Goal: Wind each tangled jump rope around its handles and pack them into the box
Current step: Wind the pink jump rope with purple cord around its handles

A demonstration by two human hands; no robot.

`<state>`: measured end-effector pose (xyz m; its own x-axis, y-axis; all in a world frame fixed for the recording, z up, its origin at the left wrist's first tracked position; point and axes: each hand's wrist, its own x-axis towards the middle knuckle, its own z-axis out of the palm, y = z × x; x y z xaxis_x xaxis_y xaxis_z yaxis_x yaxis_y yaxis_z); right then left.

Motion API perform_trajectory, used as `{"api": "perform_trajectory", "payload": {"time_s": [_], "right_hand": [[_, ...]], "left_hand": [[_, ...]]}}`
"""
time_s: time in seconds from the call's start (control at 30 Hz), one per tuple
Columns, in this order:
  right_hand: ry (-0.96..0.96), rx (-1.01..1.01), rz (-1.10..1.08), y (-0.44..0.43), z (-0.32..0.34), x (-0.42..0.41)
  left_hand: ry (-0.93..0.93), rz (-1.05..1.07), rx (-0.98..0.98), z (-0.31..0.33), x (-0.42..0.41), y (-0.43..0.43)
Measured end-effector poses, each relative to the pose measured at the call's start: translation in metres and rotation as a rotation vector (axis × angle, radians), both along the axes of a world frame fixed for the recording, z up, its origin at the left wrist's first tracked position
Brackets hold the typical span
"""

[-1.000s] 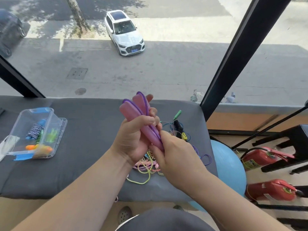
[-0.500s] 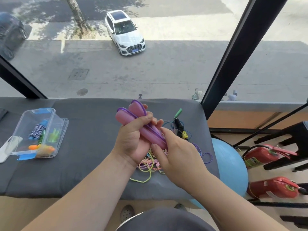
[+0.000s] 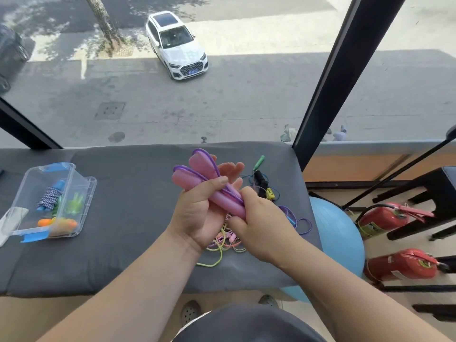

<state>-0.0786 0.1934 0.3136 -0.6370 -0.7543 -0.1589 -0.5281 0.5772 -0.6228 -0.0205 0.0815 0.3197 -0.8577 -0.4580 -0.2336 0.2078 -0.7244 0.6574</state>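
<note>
A grey padded bench (image 3: 118, 255) runs along a floor-to-ceiling window, with the street and a parked white car (image 3: 176, 44) below. Both hands are up over the middle of the bench, working on one rope. The left hand (image 3: 197, 218) holds a pair of pink handles (image 3: 190, 180) side by side, its thumb pressed across them and its fingers spread behind. The right hand (image 3: 261, 225) is curled round their lower end, where the purple cord (image 3: 212, 166) lies in loops along the handles. I cannot tell whether it also pinches the cord. A tail of that cord trails off over the bench edge to the right, so I judge this rope part wound, not finished. The clear box (image 3: 86, 191) sits open, well apart at the left end. It already holds a wound blue-and-white rope (image 3: 49, 199), a green bundle (image 3: 74, 206) and an orange one (image 3: 47, 222), so about three look packed. Under the hands lies a pastel tangle (image 3: 219, 245) of yellow and pink cords. Just beyond it is another knot with a green handle (image 3: 259, 161), a black handle (image 3: 259, 177) and a yellow piece (image 3: 270, 193). By my reckoning several ropes remain, so the job is roughly half done.
</note>
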Motion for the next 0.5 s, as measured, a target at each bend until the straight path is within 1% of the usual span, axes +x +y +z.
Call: {"api": "perform_trajectory", "payload": {"time_s": [0.07, 0.23, 0.33, 0.37, 0.4, 0.5], "right_hand": [[0.11, 0.042, -0.022, 0.001, -0.004, 0.003], [0.349, 0.159, -0.033, 0.0, -0.01, 0.002], [0.401, 0.151, -0.006, 0.001, -0.012, 0.004], [0.376, 0.121, 0.007, 0.002, -0.012, 0.005], [0.311, 0.07, 0.01, 0.004, -0.011, 0.006], [-0.052, -0.079, -0.018, 0.008, -0.008, 0.002]], "left_hand": [[-0.017, 0.036, 0.031, -0.005, -0.002, 0.0], [-0.153, 0.131, 0.131, -0.016, -0.01, 0.009], [-0.177, 0.159, 0.157, -0.019, -0.013, 0.009], [-0.176, 0.158, 0.157, -0.02, -0.012, 0.006], [-0.168, 0.152, 0.162, -0.02, -0.011, 0.003], [-0.119, 0.111, 0.185, -0.021, -0.007, -0.004]]}}
